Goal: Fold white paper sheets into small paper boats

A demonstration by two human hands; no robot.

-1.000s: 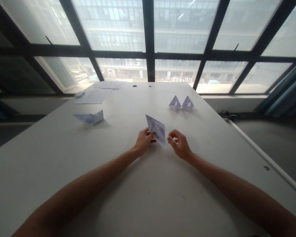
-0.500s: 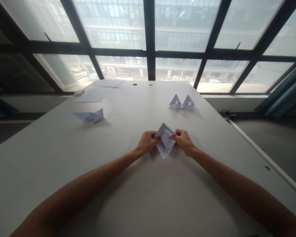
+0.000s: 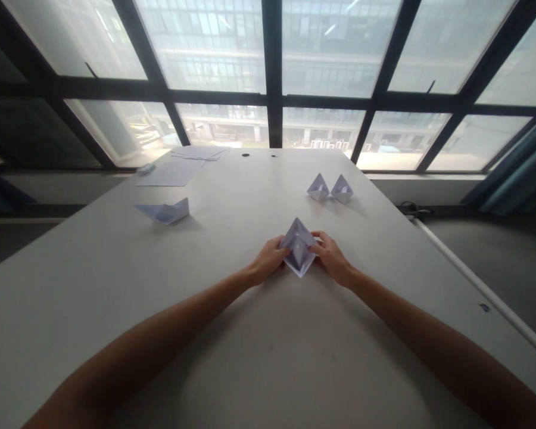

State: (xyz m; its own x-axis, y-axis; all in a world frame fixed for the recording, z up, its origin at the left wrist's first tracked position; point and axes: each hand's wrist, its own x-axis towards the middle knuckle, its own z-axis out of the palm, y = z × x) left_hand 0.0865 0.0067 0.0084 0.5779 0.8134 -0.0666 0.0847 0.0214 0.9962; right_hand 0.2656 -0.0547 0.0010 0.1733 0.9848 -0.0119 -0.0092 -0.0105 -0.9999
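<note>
Between my hands is a white folded paper boat (image 3: 299,249), its hollow side facing me and one point up. My left hand (image 3: 271,257) grips its left side, thumb over the front edge. On the right side my right hand (image 3: 331,255) pinches the paper with the thumb in front and fingers behind. Most fingers behind the paper are hidden. Two finished-looking paper boats (image 3: 329,189) stand side by side further back on the right. A longer folded paper boat (image 3: 165,211) sits on the left.
White paper sheets (image 3: 170,171) lie at the far left of the white table (image 3: 232,333), beside a small pale object (image 3: 146,169). Large windows (image 3: 214,53) rise behind the table. A cable (image 3: 413,210) lies past the right edge.
The paper boat has opened wider and tilted, with its hollow now showing more clearly. Its lower tip has risen slightly. My right fingers have spread a little behind it.
</note>
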